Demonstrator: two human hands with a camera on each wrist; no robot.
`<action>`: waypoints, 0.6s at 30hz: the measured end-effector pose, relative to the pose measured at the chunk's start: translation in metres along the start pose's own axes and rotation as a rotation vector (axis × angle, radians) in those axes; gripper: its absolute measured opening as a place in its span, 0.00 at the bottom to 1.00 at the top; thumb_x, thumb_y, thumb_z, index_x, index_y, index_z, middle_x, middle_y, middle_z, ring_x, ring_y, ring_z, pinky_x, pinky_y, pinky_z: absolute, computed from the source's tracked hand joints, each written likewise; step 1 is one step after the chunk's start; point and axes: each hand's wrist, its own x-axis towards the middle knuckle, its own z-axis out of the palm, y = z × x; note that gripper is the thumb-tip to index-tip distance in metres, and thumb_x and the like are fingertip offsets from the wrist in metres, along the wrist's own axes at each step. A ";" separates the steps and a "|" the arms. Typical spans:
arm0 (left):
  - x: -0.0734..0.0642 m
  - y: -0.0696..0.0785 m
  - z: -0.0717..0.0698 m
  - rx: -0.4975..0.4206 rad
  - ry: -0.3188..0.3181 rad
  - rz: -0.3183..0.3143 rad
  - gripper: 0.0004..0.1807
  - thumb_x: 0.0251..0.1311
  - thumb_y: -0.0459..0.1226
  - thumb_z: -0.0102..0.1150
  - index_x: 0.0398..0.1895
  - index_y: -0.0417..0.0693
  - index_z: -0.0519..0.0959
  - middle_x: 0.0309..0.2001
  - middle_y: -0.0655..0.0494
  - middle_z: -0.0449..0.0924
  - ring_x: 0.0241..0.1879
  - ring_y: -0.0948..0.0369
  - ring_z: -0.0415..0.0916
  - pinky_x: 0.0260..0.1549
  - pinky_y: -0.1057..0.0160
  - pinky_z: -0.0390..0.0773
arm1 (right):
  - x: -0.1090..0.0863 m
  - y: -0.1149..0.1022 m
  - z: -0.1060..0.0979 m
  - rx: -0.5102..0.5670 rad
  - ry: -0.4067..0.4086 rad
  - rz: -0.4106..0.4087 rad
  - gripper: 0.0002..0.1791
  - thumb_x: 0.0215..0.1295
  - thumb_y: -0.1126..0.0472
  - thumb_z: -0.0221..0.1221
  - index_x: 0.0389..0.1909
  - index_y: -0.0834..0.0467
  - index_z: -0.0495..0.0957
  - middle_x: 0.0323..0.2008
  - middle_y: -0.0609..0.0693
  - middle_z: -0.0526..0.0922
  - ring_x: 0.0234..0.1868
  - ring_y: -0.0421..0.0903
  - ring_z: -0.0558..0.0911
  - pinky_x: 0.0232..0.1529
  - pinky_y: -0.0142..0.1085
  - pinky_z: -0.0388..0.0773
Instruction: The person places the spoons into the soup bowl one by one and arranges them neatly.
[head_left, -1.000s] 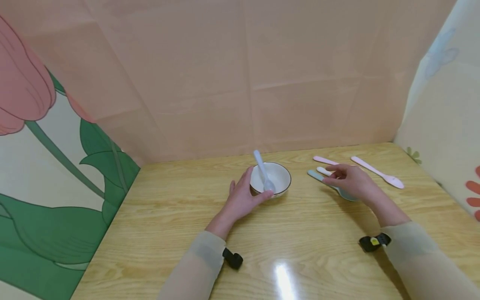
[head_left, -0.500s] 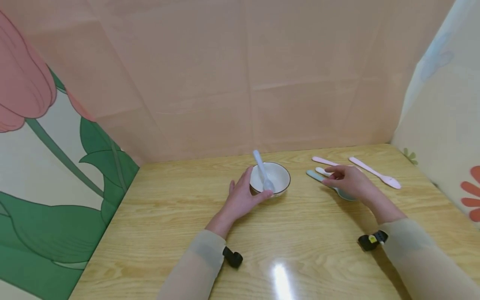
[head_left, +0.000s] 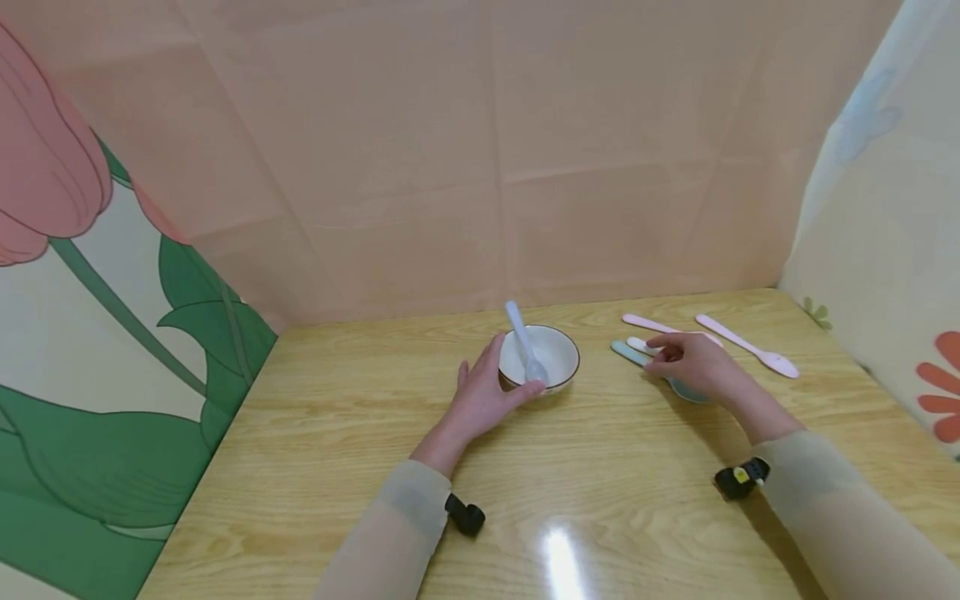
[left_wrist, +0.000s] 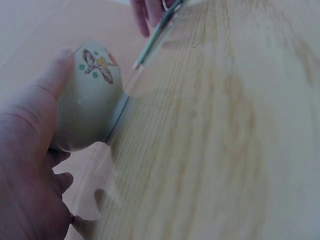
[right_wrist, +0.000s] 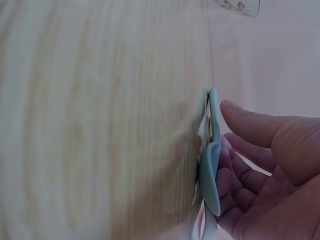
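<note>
Head view looks down; low wrist views share a bowl [head_left: 558,350].

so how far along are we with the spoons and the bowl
Looks done: the pale blue spoon leans in the bowl, which the left hand holds. In hand: the right hand is at the green spoon; whether the fingers grip it isn't clear. Probably left, if all go in: the white spoon, one pink spoon and a second pink spoon, all outside the bowl.

A tabletop nook, the kind of room unclear: a wood-grain table [head_left: 337,500] with a creased peach sheet [head_left: 375,167] beyond its far edge, a tulip-patterned panel [head_left: 82,467] left, a flowered panel [head_left: 885,242] right.
</note>
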 end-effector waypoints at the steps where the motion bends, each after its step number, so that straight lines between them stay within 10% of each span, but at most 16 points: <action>1: 0.000 0.000 0.000 -0.001 -0.001 0.000 0.58 0.67 0.65 0.71 0.90 0.53 0.54 0.83 0.53 0.65 0.83 0.53 0.61 0.81 0.31 0.37 | 0.000 0.000 0.000 -0.003 0.000 -0.001 0.28 0.74 0.56 0.74 0.64 0.71 0.81 0.42 0.54 0.88 0.43 0.47 0.82 0.48 0.42 0.77; 18: 0.001 -0.002 0.002 -0.008 0.006 0.002 0.56 0.67 0.64 0.73 0.90 0.56 0.54 0.83 0.54 0.65 0.83 0.53 0.59 0.81 0.30 0.37 | 0.002 0.001 0.002 -0.036 -0.009 -0.006 0.25 0.73 0.58 0.73 0.63 0.69 0.82 0.39 0.51 0.88 0.39 0.46 0.80 0.45 0.44 0.77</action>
